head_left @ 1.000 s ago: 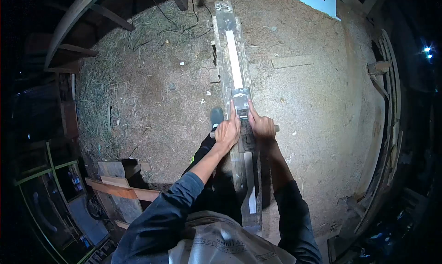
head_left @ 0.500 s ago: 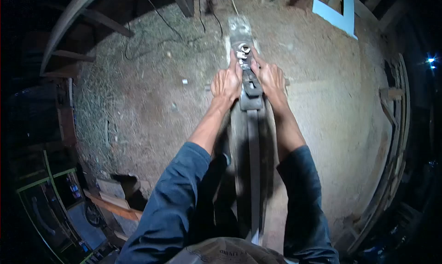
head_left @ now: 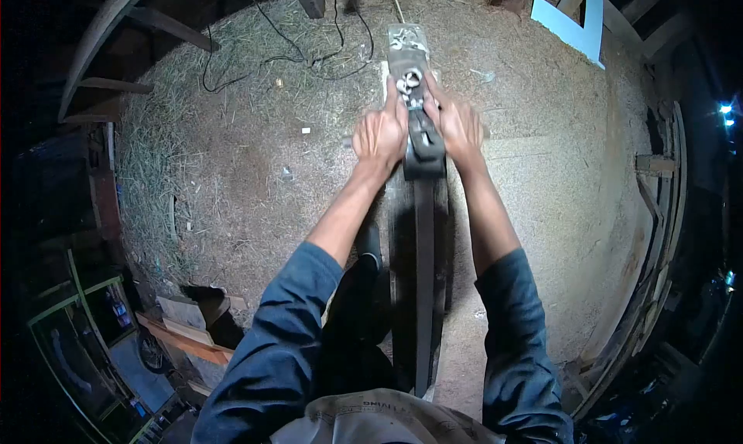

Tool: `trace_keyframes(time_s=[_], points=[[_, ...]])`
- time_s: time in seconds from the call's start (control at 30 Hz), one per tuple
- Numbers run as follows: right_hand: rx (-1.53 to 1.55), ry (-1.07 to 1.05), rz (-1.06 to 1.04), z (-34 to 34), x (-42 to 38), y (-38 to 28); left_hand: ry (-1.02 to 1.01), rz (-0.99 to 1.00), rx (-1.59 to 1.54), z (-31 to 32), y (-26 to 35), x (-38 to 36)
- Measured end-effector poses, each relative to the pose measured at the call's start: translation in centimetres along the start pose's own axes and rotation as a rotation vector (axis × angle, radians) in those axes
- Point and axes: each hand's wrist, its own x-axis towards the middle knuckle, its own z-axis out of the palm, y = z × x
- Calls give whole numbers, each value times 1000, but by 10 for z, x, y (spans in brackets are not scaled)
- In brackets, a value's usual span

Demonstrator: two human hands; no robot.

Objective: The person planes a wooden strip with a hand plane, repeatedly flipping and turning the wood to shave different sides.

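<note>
Landmark: I take the long plank (head_left: 423, 274), which runs away from the body over a sawdust floor (head_left: 255, 173); all places below are given against it.
Hand plane (head_left: 422, 138): sits on top of the plank, close to its far end, with curled shavings (head_left: 409, 79) just beyond its nose.
Left hand (head_left: 379, 137): clenched on the plane's left flank, fingers wrapped round a side grip.
Right hand (head_left: 460, 128): clenched on the plane's right flank, level with the left.
Arms: both fully stretched along the plank, blue sleeves (head_left: 282, 351) pushed up.
Risk, overrun: I judge little plank remains ahead of the plane; a further push could tip the nose off the far end and gouge the edge.
Risk, balance: reach is at its limit, so a slip could pitch the body forward.
Risk, fingers: fingertips lie close beside the sole; a sideways skid could pinch them against the plank.
Risk, cable (head_left: 309, 53): lies loose on the floor left of the plank's far end, a snag for feet.
Visibility: hands slightly blurred; I cannot tell blade depth.
</note>
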Motion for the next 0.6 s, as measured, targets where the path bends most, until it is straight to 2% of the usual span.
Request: trace_keyframes(time_s=[0.1, 0.17, 0.2, 0.27, 0.37, 0.43, 0.5, 0.57, 0.6], points=[[96, -64, 87, 5, -64, 10, -14, 61, 58, 2, -2, -59], [154, -115, 163, 4, -116, 11, -155, 91, 95, 0, -6, -111], [175, -113, 185, 1, -147, 9, -131, 80, 54, 5, -10, -142], [50, -263, 234, -1, -201, 6, -114, 83, 50, 18, -22, -201], [158, -282, 210, -12, -284, 7, -54, 175, 111, 21, -35, -281], [270, -319, 185, -15, -334, 9, -91, 169, 56, 21, -44, -326], [331, -343, 174, -13, -366, 10, -126, 139, 45, 19, -49, -362], [333, -247, 19, -9, -380, 13, -99, 143, 13, 22, -52, -378], [332, -251, 25, -15, -373, 8, -105, 142, 12, 24, -52, -373]])
